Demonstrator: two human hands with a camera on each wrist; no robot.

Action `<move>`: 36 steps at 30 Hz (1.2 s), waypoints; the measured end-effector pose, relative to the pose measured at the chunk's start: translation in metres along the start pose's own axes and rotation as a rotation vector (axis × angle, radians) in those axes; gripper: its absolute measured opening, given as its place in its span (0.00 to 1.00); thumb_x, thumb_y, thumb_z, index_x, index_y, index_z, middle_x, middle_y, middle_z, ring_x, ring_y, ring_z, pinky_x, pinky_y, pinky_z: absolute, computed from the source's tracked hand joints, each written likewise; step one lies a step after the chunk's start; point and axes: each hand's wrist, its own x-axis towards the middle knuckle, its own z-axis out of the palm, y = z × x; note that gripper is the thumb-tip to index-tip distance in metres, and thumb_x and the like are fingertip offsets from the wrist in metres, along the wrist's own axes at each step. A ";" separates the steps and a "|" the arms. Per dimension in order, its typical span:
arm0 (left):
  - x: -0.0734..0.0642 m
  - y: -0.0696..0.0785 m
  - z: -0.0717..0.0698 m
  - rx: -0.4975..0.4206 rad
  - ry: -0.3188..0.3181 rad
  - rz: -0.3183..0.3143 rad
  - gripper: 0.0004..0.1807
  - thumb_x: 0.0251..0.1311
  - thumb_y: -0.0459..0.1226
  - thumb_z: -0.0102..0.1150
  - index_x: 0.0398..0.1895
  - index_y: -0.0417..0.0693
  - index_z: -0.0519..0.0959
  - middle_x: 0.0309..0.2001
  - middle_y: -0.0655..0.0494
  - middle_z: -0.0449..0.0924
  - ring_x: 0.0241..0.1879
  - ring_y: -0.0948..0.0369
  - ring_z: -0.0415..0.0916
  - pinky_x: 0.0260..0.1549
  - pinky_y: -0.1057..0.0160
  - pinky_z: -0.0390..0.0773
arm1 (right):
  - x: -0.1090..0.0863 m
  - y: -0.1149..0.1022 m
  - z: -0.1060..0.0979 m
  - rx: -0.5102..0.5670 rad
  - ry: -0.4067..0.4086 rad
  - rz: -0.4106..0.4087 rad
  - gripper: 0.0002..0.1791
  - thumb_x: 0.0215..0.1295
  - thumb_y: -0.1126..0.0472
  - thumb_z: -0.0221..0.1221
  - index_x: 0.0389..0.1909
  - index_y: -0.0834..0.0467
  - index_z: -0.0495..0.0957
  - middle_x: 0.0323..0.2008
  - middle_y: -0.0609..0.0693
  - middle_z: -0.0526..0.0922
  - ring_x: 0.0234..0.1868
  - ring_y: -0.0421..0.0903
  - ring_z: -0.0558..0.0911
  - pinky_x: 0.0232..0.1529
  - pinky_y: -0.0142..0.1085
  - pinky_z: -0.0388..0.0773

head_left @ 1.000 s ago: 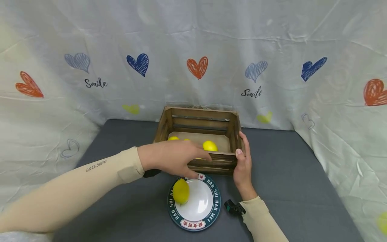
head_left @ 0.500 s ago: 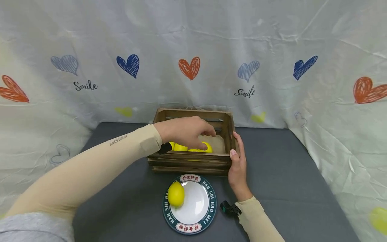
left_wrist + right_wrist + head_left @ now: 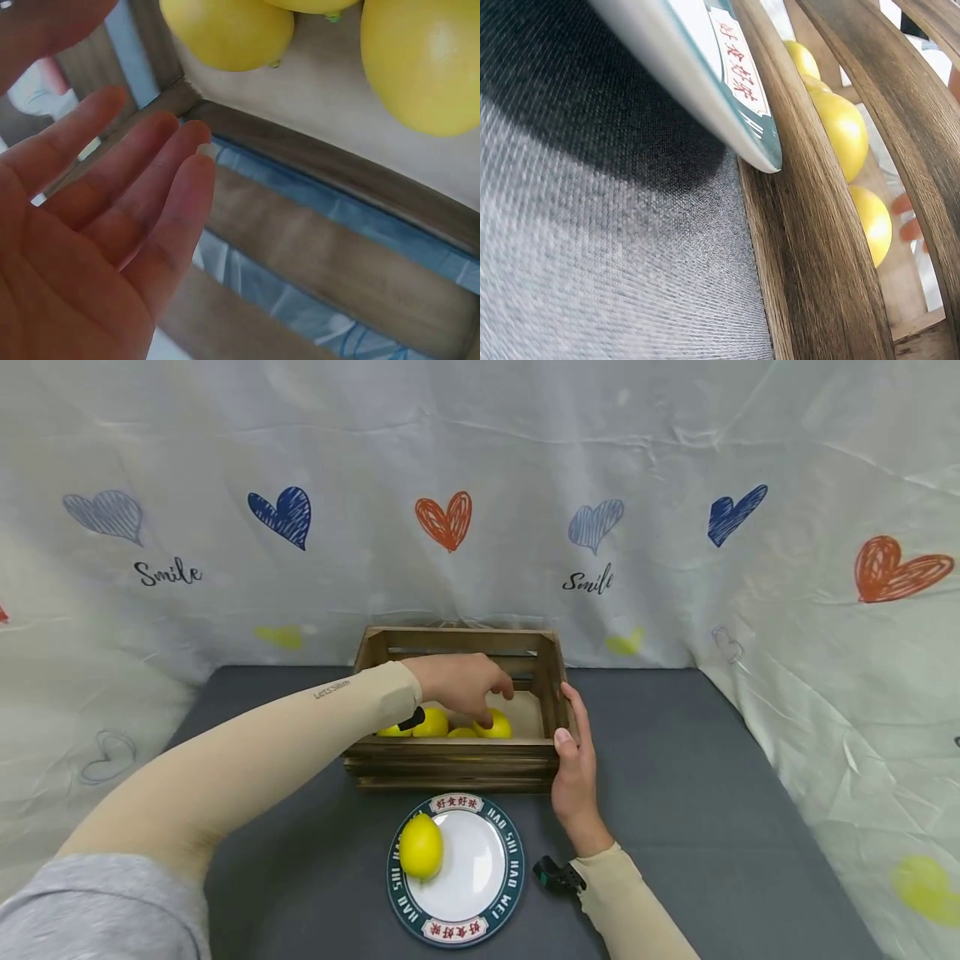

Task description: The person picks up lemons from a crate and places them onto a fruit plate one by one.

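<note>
My left hand (image 3: 467, 683) reaches into a brown slatted wooden crate (image 3: 457, 768), over a yellow lemon (image 3: 493, 725) near its front wall. In the left wrist view the fingers (image 3: 172, 217) are loosely extended with nothing between them, apart from the lemons (image 3: 229, 34) above. Several lemons (image 3: 844, 135) lie on the crate floor, partly covered by the front slats and my arm. My right hand (image 3: 573, 772) grips the crate's front right corner, thumb at the front and fingers along the outer side. One lemon (image 3: 421, 847) rests on the left part of a white plate (image 3: 468, 870) with a green rim.
The plate stands on a dark grey cloth-covered table (image 3: 690, 810), close in front of the crate. A white curtain (image 3: 360, 577) printed with hearts hangs right behind the crate and along the table's sides.
My left hand has moved from above the plate, over the crate's front wall, down among the lemons inside. The lemon at the plate has settled on it. My right hand keeps its grip.
</note>
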 end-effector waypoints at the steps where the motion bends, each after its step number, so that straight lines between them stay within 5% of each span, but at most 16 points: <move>1: 0.004 -0.001 0.002 -0.011 -0.016 -0.005 0.32 0.69 0.42 0.72 0.75 0.52 0.78 0.74 0.50 0.77 0.73 0.49 0.76 0.73 0.48 0.77 | 0.000 0.000 0.000 0.004 0.000 -0.002 0.38 0.71 0.48 0.46 0.84 0.34 0.62 0.86 0.42 0.58 0.84 0.48 0.56 0.81 0.71 0.42; 12: 0.033 -0.002 0.015 -0.008 -0.161 -0.026 0.32 0.67 0.39 0.73 0.75 0.51 0.77 0.73 0.48 0.78 0.70 0.50 0.76 0.72 0.48 0.77 | 0.001 0.001 0.001 -0.010 -0.003 -0.018 0.38 0.72 0.48 0.45 0.84 0.35 0.62 0.84 0.39 0.60 0.85 0.46 0.57 0.81 0.67 0.44; 36: 0.045 -0.007 0.030 0.054 -0.179 0.060 0.24 0.69 0.33 0.69 0.68 0.52 0.84 0.62 0.52 0.85 0.54 0.55 0.79 0.64 0.54 0.82 | -0.001 0.002 0.000 -0.042 0.006 -0.025 0.38 0.72 0.48 0.45 0.84 0.36 0.61 0.84 0.40 0.60 0.85 0.47 0.57 0.82 0.68 0.43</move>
